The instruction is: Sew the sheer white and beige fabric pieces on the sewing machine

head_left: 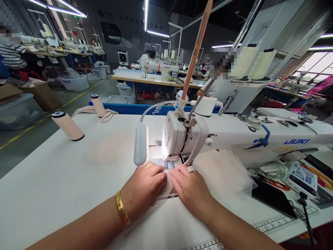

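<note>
At the lit presser foot (166, 165) of a white JUKI sewing machine (179, 135), my two hands nearly meet. My left hand (145, 182), with a gold bangle (122, 207) at the wrist, has its fingers closed and pressed on sheer pale fabric just left of the foot. From the right, my right hand (191, 189) bears on the same cloth, thumb and forefinger close together by the needle. The sheer fabric (223, 172) spreads under the machine arm to the right, and its part beneath my fingers is mostly hidden. A grey lamp (141, 145) hangs above my left hand.
Two thread cones (68, 125) and a cloth strip (110, 115) sit at the back left. On the right are a black phone-like slab (270, 196), a cable coil (273, 171) and a white-blue box (303, 177). A ruler tape (281, 222) lines the front edge. Other people sit beyond.
</note>
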### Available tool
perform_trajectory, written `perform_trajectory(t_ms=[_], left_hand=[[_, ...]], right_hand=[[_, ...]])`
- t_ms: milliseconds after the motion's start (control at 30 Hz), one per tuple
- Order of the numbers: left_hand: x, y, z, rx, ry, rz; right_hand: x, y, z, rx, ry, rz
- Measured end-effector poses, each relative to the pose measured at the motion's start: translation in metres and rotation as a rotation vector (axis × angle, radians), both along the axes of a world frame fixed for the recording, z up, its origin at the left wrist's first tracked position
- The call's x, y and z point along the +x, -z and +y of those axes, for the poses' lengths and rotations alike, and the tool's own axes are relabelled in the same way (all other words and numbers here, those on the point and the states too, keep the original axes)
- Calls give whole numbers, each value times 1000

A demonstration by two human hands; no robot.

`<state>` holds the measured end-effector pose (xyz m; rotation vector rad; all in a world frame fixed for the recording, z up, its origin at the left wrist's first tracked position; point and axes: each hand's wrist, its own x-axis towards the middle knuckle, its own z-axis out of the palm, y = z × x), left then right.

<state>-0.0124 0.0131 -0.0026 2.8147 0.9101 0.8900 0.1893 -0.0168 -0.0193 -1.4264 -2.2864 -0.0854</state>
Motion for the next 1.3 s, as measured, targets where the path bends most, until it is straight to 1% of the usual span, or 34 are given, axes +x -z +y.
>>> perform_trajectory(t_ms=[167, 367, 533, 700, 800, 933, 1067, 1133, 1300], left_hand=[[-1, 0, 4, -3, 19, 6], [-1, 0, 7, -25, 19, 20], [-5, -3, 5, -107, -7, 67], [-11, -13, -15, -211, -28, 109], [-10, -11, -20, -170, -10, 79], [-6, 0, -10, -94, 1, 4], [-5, 6, 0, -162, 42, -18], [-6, 7, 3, -160, 59, 1], [-6, 4, 5, 34, 39, 60]], right_hand=[[0, 0, 1, 32, 26, -2], [-1, -2, 2, 15, 44, 3], [3, -7, -1, 6, -29, 18], [6, -14, -7, -106, -152, 66], [6, -13, -7, -106, -210, 114], [6, -11, -6, -142, -275, 200], [7, -12, -4, -155, -275, 273], [7, -12, -4, -137, -282, 271], [11, -16, -4, -86, -314, 123]])
